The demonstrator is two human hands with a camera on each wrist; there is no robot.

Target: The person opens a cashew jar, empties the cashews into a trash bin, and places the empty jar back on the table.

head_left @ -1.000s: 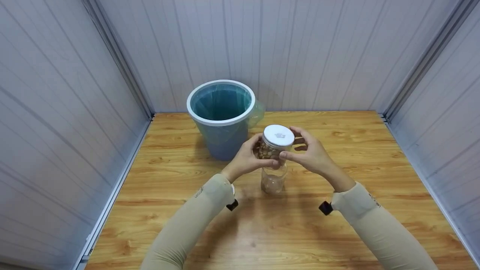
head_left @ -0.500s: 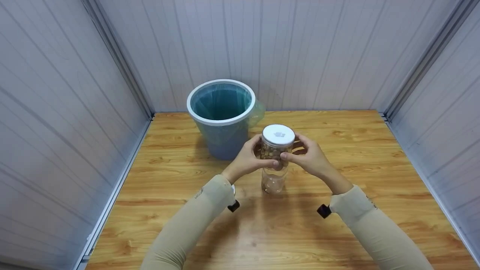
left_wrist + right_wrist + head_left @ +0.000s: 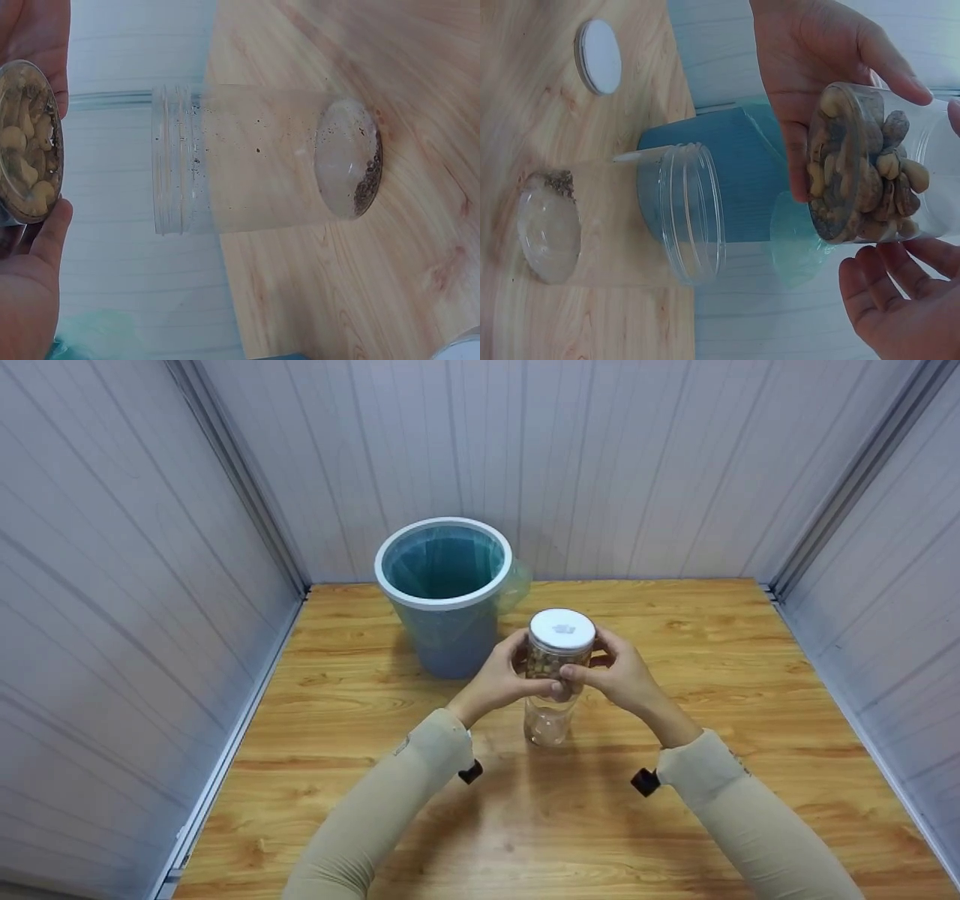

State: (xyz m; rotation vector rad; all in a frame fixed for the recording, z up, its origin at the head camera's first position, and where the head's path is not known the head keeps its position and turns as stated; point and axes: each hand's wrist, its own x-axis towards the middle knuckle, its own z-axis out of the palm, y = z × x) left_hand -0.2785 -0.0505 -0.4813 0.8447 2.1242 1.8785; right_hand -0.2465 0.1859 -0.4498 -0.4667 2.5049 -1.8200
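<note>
The lidded nut jar is grasped by the left hand and right hand, above and apart from the open jar on the counter. A two-handed raised hold is judged in hand; a steady, level grip is judged necessary next.

There are two clear jars, two white lids, one bin, one green liner and one counter — plus two hands, two sleeves and two black wrist cameras.

Left hand and right hand hold a lidded jar above a container.
</note>
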